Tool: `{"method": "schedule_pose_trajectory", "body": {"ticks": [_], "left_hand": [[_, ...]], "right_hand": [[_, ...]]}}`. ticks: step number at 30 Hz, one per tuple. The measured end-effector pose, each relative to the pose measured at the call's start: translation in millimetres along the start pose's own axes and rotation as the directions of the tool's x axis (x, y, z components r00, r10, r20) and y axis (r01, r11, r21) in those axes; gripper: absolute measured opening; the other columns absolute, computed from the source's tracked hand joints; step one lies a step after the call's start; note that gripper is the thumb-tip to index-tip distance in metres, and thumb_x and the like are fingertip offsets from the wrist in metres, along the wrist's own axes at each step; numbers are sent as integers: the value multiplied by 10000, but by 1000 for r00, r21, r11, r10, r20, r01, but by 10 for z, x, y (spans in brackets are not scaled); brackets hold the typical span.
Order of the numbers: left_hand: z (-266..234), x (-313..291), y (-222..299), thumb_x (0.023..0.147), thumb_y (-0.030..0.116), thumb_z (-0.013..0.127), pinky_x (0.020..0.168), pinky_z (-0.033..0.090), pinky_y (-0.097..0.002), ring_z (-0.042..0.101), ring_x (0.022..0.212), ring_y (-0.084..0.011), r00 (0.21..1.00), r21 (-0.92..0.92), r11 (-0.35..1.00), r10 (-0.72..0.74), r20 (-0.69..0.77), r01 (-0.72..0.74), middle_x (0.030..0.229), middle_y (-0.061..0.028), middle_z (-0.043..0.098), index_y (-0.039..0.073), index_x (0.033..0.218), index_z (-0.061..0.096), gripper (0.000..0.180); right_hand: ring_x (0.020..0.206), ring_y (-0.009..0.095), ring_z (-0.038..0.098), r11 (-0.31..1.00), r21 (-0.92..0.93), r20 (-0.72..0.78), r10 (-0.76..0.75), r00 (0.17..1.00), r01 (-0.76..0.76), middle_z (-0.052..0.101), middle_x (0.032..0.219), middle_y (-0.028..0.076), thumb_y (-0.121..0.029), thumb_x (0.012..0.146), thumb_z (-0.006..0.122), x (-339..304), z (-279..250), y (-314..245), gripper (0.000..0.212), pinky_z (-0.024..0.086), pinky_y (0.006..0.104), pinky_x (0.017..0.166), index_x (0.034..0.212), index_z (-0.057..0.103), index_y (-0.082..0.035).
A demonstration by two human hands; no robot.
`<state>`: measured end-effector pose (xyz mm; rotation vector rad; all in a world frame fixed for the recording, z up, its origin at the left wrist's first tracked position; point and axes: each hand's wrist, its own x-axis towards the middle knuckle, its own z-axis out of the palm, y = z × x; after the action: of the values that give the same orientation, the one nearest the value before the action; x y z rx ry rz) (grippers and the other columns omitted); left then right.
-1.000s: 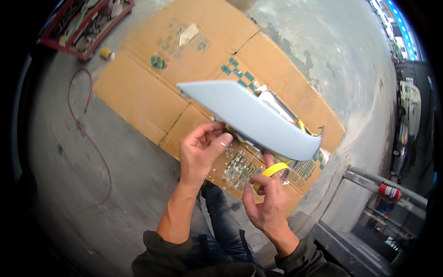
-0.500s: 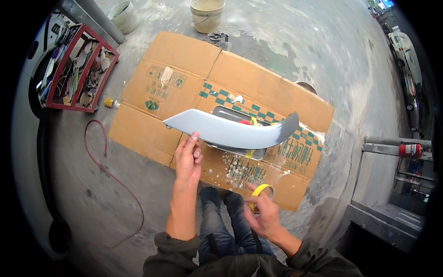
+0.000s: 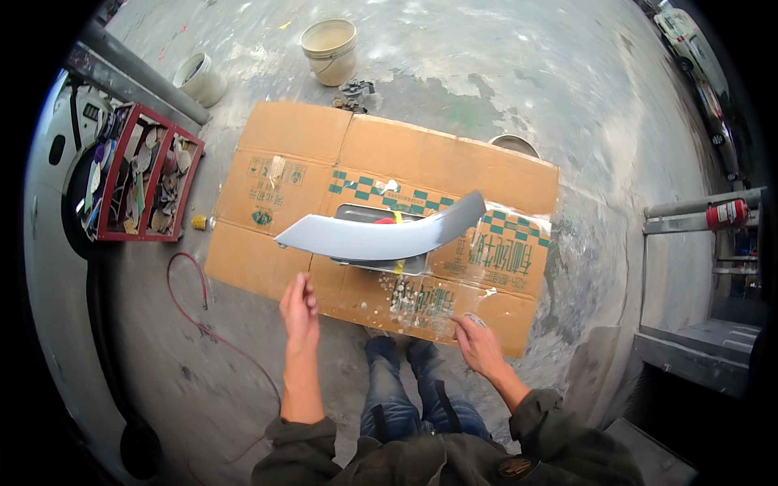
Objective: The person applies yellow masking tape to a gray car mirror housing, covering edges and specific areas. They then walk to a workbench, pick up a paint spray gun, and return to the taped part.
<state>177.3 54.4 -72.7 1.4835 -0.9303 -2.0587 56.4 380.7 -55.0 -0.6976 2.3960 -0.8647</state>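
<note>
A long curved panel (image 3: 381, 237), light grey with a darker grey right end, rests over a dark metal tray (image 3: 354, 212) on flattened cardboard. Bits of red and yellow show behind the panel. Below the panel's left part, my left hand (image 3: 300, 314) is apart from it, thumb and fingers pressed together; whatever they may pinch is too small to make out. On the right, my right hand (image 3: 478, 347) is closed around a tape roll (image 3: 476, 321), of which only a pale edge shows above the fingers.
The cardboard (image 3: 267, 194) lies on a grey floor. To the left stand a red rack (image 3: 150, 174) of scraps and a car door (image 3: 65, 243), with a red hose (image 3: 215, 334) nearby. Buckets (image 3: 331, 53) stand beyond. A fire extinguisher (image 3: 725, 214) hangs at right.
My left hand has come away from the panel's lower edge and drawn back toward me. My right hand has turned, so the yellow of the tape roll no longer shows. The view has shifted.
</note>
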Motion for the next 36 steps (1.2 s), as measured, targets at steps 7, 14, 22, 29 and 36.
{"method": "schedule_pose_trajectory", "body": {"ticks": [7,14,22,29,36], "left_hand": [[-1193,-907,-737,926,237,621,432,329,-210,451,496,-50,997,514,854,-62,-53,81,622,30,534,66,809,614,207],[-2885,-1929,-1998,874,180,692,656,516,-283,633,734,-129,984,810,561,-143,-109,171,845,-58,691,21,1055,672,242],[-3480,-1495,-1882,914,345,608,1003,400,-298,543,1175,-180,866,863,443,-500,13,243,1264,-103,609,34,1306,556,504],[-2372,-1083,-312,914,340,593,948,446,-315,612,1097,-195,683,947,27,-686,250,-320,1182,-128,658,52,1313,553,494],[-2458,-631,-284,918,313,583,831,502,-316,680,959,-195,433,550,-143,-783,446,-823,1014,-120,710,50,1189,633,381]], "right_hand": [[624,357,618,904,-426,113,22,993,29,635,754,192,-75,826,552,241,57,745,706,494,448,600,1472,265,-73],[928,333,604,877,-472,61,-67,996,88,637,985,172,-59,791,576,208,134,1282,629,494,425,790,1385,372,-31],[1003,375,575,980,-131,-177,126,976,-151,619,1058,195,-81,821,549,-836,168,1242,310,469,446,872,1122,584,-19],[964,353,631,701,131,-337,697,633,-701,674,1013,168,-123,836,562,-3144,1272,1330,276,497,441,835,1095,610,-42],[833,290,684,220,627,-129,975,179,-747,702,904,151,-188,832,577,-5189,3503,45,306,524,389,777,1086,655,-35]]}}
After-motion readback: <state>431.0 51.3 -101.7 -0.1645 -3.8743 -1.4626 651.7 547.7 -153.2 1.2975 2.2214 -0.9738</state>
